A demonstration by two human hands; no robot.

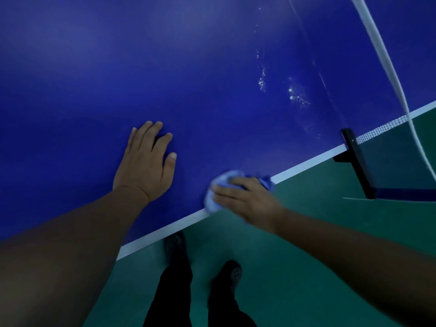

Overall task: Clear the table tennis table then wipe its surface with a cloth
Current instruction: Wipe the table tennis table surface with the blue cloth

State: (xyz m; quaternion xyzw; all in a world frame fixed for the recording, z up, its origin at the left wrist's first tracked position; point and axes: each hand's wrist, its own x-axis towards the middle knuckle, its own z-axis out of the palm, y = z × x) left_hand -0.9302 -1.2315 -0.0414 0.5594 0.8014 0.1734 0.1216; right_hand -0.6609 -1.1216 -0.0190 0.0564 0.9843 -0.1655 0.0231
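Matte green floor fills lower frame, smooth, uniform colour, no visible seams. Lighting dim overall, soft diffuse patches toward the upper left, no hard shadows. Thin pale line lies on the floor at right. No walls, windows or other furniture in view from this angle

- Table tennis table: deep blue top, white line along its side edge.
- Cloth: pale blue.
- Net: white mesh, white top band.
- Net post: black.
- Floor: green.
- Trousers: black.
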